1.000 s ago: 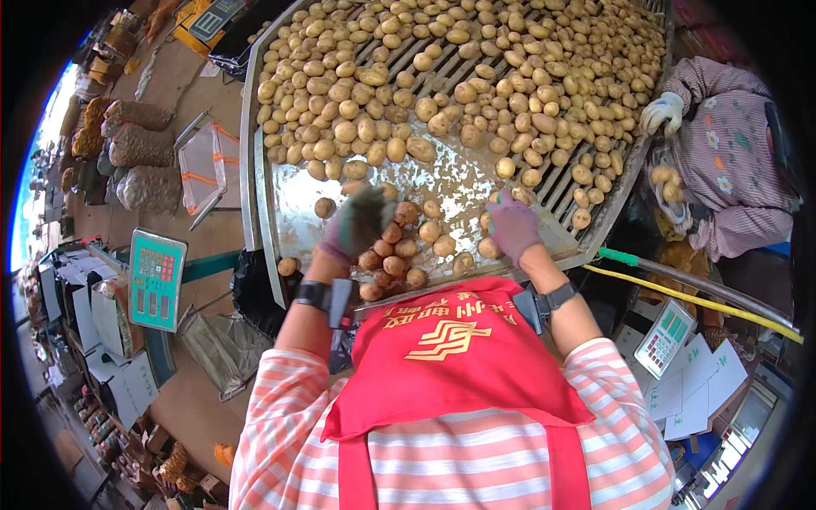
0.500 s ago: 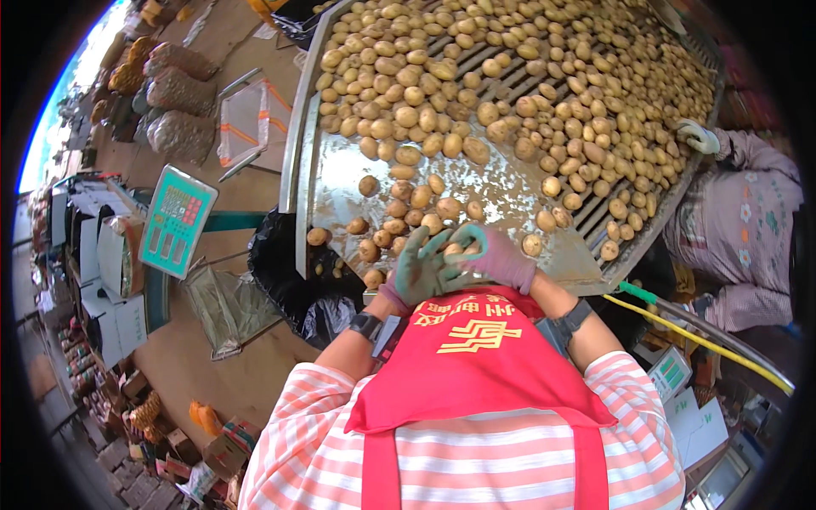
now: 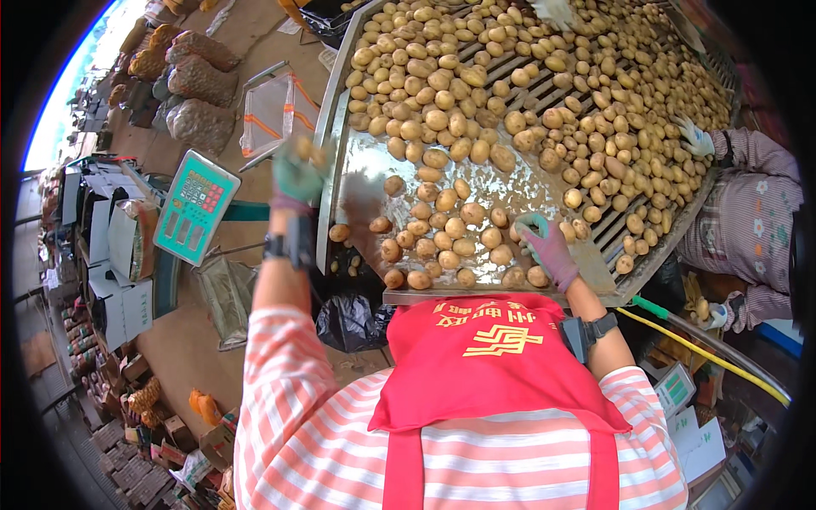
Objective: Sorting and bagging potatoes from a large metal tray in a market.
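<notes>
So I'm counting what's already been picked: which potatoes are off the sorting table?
Only the potatoes in the left hand, raised beside the table's left rim, over the floor. The right hand rests among potatoes lying on the metal.

The person wears a shirt striped across in pink and white, its sleeves ending above the elbows, under a bright red apron with broad red straps and a yellow emblem on the bib. A dark band with a small black box sits on each wrist. The left hand point(image 3: 297, 174) has a green glove; the right hand point(image 3: 546, 246) has a purple and green one.
</notes>
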A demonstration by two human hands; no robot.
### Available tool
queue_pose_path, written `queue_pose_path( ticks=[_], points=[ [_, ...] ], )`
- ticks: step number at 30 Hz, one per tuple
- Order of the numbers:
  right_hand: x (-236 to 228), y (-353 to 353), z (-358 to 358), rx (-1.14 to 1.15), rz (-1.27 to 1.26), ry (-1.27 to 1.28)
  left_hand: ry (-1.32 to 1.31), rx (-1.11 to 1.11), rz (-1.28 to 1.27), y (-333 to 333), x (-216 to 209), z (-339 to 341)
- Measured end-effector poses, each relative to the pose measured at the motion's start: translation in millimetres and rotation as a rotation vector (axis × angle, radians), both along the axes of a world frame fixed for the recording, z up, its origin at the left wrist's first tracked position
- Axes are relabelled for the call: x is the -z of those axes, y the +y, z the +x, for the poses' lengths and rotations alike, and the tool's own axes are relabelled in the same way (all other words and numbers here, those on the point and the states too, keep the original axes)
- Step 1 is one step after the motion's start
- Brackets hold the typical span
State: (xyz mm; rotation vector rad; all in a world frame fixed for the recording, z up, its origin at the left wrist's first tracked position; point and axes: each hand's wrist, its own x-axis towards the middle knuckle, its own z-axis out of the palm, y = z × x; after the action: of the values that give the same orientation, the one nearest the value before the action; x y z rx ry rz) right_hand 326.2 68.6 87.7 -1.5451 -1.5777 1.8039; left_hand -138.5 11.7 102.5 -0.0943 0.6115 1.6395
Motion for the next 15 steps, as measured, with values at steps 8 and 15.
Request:
queue_pose_path(
  ticks=[8,15],
  points=[
    [-28.3,-7.4,-46.2,-0.339,0.411,-0.214,1.843,0.346,-0.067,37.8,17.1,21.0],
    [21.2,-9.9,-100.3,-0.962,1.068,-0.741,2.207,1.167,-0.319,23.8,44.1,228.0]
  ],
)
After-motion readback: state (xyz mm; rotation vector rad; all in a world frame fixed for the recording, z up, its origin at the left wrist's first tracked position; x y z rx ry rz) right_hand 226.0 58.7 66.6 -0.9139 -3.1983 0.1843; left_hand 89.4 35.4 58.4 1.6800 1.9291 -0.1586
